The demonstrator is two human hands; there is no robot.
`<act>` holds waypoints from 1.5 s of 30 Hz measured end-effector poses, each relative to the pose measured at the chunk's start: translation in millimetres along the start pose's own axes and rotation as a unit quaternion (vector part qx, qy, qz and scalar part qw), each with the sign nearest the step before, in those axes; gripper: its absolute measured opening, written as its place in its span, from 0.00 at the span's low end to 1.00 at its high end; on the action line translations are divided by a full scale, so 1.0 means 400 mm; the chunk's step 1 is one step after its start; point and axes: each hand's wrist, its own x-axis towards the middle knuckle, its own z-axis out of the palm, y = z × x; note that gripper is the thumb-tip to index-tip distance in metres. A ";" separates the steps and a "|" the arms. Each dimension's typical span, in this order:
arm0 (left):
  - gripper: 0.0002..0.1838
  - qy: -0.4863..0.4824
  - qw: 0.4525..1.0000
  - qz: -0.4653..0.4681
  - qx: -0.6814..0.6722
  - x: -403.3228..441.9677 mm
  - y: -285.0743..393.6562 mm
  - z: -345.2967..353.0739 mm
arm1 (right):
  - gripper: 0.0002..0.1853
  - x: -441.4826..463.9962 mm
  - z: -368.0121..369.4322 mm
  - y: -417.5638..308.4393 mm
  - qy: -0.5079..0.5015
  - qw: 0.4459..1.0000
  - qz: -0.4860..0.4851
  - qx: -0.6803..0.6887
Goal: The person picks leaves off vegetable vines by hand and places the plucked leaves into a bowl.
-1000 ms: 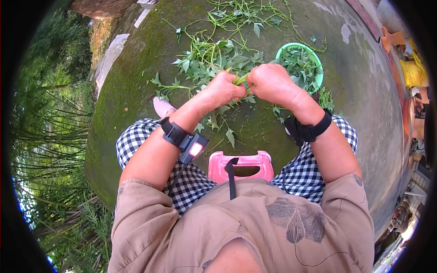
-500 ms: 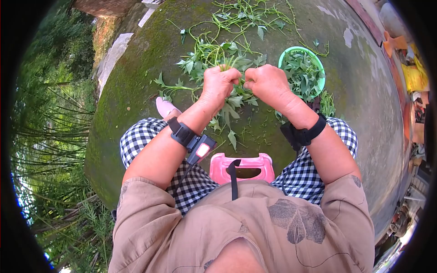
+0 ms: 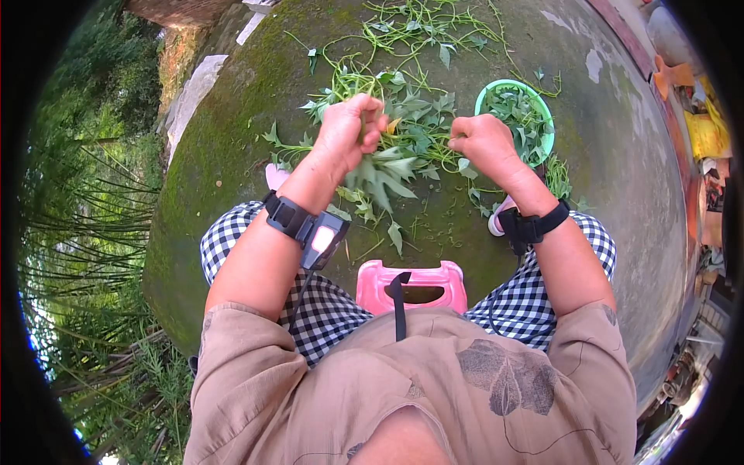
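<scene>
My left hand (image 3: 353, 133) is closed, fingers curled, around a bunch of sweet potato leaves (image 3: 385, 174) whose blades hang below it, slightly blurred. To the right, my right hand (image 3: 487, 143) is pinched shut beside a green basket (image 3: 550, 139). Thin stems lie close to its fingertips, and what it grips is too small to make out. Beneath and between both hands spreads a heap of leafy vines (image 3: 418, 124) on the ground. The basket contains plucked leaves (image 3: 518, 116).
More long vines (image 3: 434, 23) lie farther out on the mossy concrete (image 3: 240, 132). A pink plastic stool (image 3: 411, 271) stands between my knees. Some thin stems (image 3: 556, 178) lie beside the basket. Dense plants (image 3: 93, 217) border the left, with assorted items along the right edge.
My hands, close together before, have moved apart: the left went left and the right moved right toward the basket. The leaves under my left hand have swung.
</scene>
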 end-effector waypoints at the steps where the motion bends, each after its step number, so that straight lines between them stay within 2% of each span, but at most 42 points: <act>1: 0.07 0.064 0.996 -0.001 0.056 0.001 0.002 -0.006 | 0.08 -0.006 -0.001 0.014 0.005 1.000 0.002 -0.007; 4: 0.09 0.145 0.972 0.083 0.165 -0.001 -0.003 -0.012 | 0.07 -0.019 0.004 0.055 0.017 1.000 -0.015 -0.007; 5: 0.13 0.124 0.974 0.079 0.173 0.000 -0.005 -0.006 | 0.07 -0.022 0.010 0.069 0.019 0.999 -0.036 0.007; 8: 0.13 -0.032 0.973 0.022 0.228 -0.013 -0.028 0.027 | 0.07 -0.026 0.015 0.064 0.022 0.995 -0.087 0.037; 9: 0.13 -0.053 0.971 0.012 0.232 -0.016 -0.042 0.045 | 0.07 -0.031 0.015 0.054 0.023 0.994 -0.101 0.044; 15: 0.06 -0.093 0.966 -0.049 0.237 -0.007 -0.076 0.083 | 0.07 -0.038 0.018 0.010 0.038 0.990 -0.129 0.047; 18: 0.07 -0.106 0.964 -0.038 0.242 -0.013 -0.073 0.093 | 0.08 -0.039 0.019 0.004 0.059 0.986 -0.146 0.046; 21: 0.08 -0.107 0.968 -0.026 0.227 -0.015 -0.075 0.100 | 0.09 -0.043 0.018 -0.002 0.044 0.986 -0.126 0.103; 24: 0.07 -0.105 0.969 -0.022 0.220 -0.011 -0.079 0.101 | 0.08 -0.043 0.025 0.004 0.016 0.967 -0.104 0.232; 27: 0.06 -0.134 0.973 -0.023 0.187 -0.014 -0.070 0.101 | 0.06 -0.043 0.028 0.003 -0.005 0.926 -0.080 0.368; 30: 0.05 -0.139 0.972 -0.011 0.191 -0.020 -0.059 0.107 | 0.05 -0.047 0.004 -0.005 -0.074 0.890 -0.003 0.450; 33: 0.05 -0.144 0.963 0.011 0.227 -0.027 -0.065 0.115 | 0.05 -0.046 0.007 -0.006 -0.077 0.856 -0.016 0.512; 38: 0.04 -0.093 0.973 0.012 0.211 -0.012 -0.087 0.102 | 0.03 -0.054 -0.047 -0.020 -0.026 0.818 0.050 0.572; 45: 0.05 -0.028 0.985 0.006 0.172 0.002 -0.088 0.068 | 0.04 -0.042 -0.139 0.106 0.110 0.787 0.095 0.600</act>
